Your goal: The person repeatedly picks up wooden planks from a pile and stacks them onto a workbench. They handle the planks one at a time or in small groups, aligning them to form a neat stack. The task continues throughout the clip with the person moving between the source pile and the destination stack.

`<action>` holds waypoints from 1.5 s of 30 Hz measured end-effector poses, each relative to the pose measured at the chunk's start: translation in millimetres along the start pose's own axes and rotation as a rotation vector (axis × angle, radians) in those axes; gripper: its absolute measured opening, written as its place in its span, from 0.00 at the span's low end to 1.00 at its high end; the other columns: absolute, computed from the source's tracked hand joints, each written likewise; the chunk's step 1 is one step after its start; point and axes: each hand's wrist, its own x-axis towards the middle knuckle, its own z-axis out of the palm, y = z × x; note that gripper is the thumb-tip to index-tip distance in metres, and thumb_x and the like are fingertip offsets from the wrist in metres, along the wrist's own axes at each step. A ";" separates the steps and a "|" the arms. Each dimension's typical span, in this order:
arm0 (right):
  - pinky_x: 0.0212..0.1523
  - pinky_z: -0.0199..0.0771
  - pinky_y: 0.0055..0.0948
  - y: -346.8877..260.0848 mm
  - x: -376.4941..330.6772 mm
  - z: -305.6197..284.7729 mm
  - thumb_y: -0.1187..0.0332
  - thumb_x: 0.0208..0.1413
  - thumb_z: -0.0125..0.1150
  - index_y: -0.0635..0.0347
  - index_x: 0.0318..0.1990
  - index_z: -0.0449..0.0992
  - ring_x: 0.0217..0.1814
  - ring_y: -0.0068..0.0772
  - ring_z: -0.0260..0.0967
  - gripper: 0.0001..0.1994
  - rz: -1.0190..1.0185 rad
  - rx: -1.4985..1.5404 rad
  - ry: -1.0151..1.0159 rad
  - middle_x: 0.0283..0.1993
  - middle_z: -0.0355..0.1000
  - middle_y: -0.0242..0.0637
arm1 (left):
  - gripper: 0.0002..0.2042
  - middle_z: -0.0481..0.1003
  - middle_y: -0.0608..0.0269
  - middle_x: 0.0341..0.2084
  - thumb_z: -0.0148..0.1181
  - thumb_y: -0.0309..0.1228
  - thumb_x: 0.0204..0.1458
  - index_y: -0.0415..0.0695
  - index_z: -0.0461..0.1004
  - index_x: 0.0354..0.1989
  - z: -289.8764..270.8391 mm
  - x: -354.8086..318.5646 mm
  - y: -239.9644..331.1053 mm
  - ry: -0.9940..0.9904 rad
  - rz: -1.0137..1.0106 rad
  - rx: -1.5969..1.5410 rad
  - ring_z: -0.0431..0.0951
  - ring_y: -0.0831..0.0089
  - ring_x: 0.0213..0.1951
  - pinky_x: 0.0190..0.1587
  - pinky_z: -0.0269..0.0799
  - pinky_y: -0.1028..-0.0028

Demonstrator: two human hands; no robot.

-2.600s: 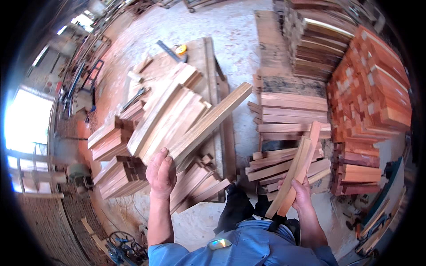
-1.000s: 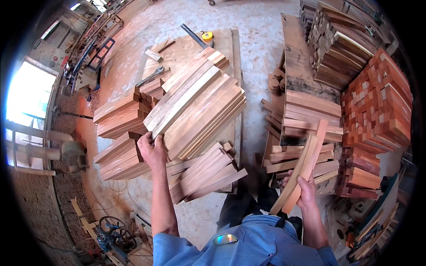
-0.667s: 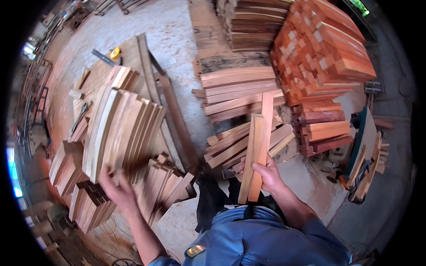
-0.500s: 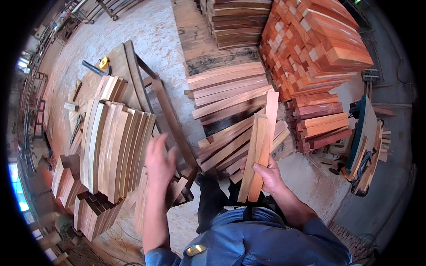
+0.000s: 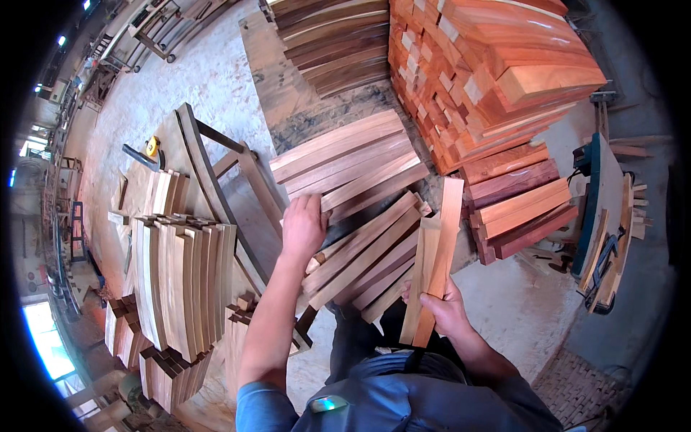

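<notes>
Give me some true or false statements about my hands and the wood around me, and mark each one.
1. Your right hand holds two lengths of wood. True.
2. The tape measure is red. False: it is yellow.
3. The tape measure lies on the wooden table to the left. True.
4. The reddish-orange stack is on the left of the view. False: it is on the right.
5. Your left hand is on that stack. False: it is at the left end of the pale boards.
6. Your left sleeve is blue. True.
</notes>
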 end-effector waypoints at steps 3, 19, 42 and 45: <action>0.52 0.78 0.42 2.3 5.3 -6.2 0.79 0.56 0.55 0.64 0.61 0.61 0.48 0.40 0.76 0.24 0.009 0.009 -0.021 0.51 0.74 0.50 | 0.18 0.74 0.51 0.39 0.65 0.31 0.48 0.39 0.73 0.47 -7.0 -2.2 2.4 0.048 0.026 0.004 0.73 0.52 0.44 0.47 0.69 0.57; 0.52 0.72 0.30 9.8 17.3 -22.3 0.79 0.55 0.61 0.64 0.59 0.65 0.51 0.23 0.70 0.23 0.102 -0.003 -0.014 0.50 0.72 0.35 | 0.31 0.70 0.47 0.52 0.69 0.39 0.48 0.37 0.65 0.58 -13.6 95.3 -23.1 0.061 0.055 0.103 0.69 0.51 0.56 0.61 0.64 0.58; 0.51 0.79 0.42 -31.9 50.8 18.8 0.68 0.55 0.63 0.62 0.60 0.62 0.49 0.40 0.76 0.26 0.139 0.061 -0.282 0.50 0.73 0.45 | 0.32 0.76 0.38 0.44 0.42 0.55 0.62 0.37 0.69 0.59 -71.2 -54.2 13.4 -0.270 -0.655 -2.350 0.78 0.46 0.43 0.48 0.76 0.50; 0.50 0.80 0.44 -39.5 53.0 33.0 0.67 0.56 0.63 0.61 0.62 0.60 0.48 0.42 0.76 0.28 0.158 0.102 -0.332 0.51 0.72 0.46 | 0.37 0.74 0.40 0.46 0.44 0.63 0.59 0.40 0.68 0.60 -64.4 -87.8 17.1 -0.246 -0.663 -2.444 0.77 0.48 0.42 0.49 0.76 0.55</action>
